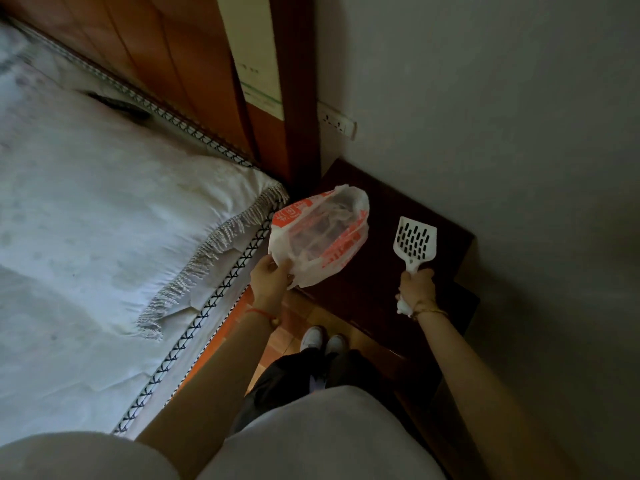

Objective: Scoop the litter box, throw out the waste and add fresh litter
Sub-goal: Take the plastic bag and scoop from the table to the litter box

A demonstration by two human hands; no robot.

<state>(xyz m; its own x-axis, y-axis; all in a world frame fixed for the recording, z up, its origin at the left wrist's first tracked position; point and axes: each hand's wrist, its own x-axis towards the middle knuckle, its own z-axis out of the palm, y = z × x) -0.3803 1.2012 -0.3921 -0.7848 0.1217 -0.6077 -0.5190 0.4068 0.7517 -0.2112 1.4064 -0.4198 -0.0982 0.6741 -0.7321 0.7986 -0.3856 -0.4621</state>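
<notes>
My left hand grips the edge of a thin white plastic bag with red print, which hangs open above the dark wooden bedside table. My right hand is curled round the handle of a white slotted litter scoop, its blade pointing away from me over the table top. A bit of white material sticks out under that hand. No litter box is in view.
A bed with a white fringed cover fills the left side, its wooden headboard behind. A grey wall with a socket runs along the right. My feet in white shoes stand on an orange tiled floor between bed and table.
</notes>
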